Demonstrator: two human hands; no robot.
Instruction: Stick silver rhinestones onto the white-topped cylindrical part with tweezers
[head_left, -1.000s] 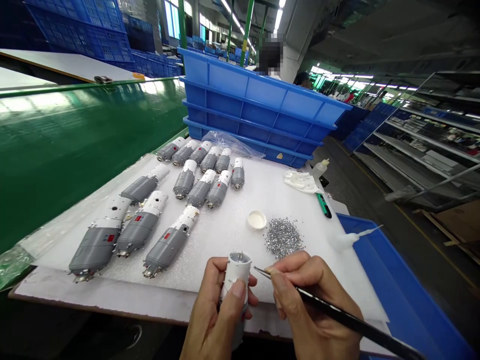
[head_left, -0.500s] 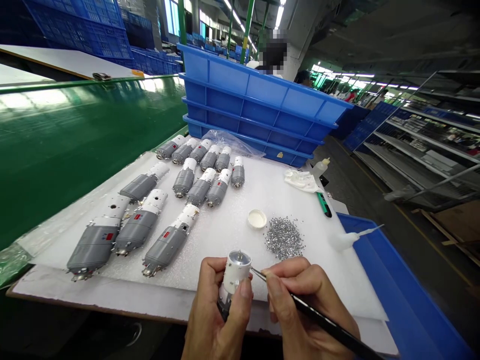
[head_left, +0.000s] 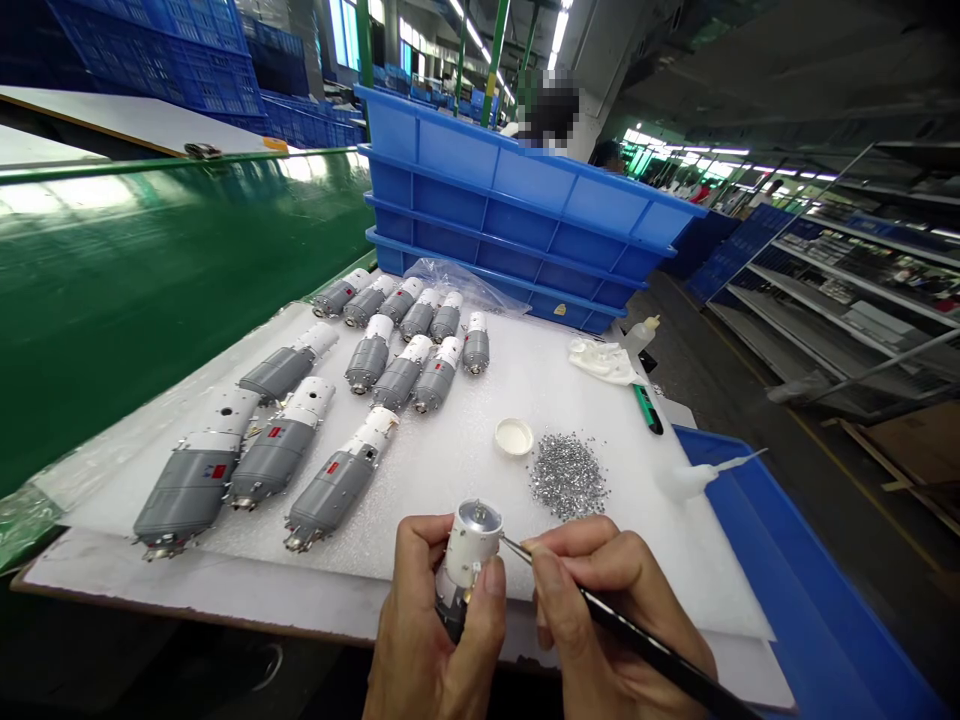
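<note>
While the tip of the slim black tool is now apparently touching the white-and-grey model, closing the gap of a second ago, the right hand is pinching the tool between thumb and fingers. Left of it, the left hand is curling closed around the model, seemingly steadying it.

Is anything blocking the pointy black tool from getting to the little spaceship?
No, nothing visible. The black tool in the right hand has its metal tip right beside the white upper part of the spacecraft model. The left hand's thumb is lower, out of the way.
</note>
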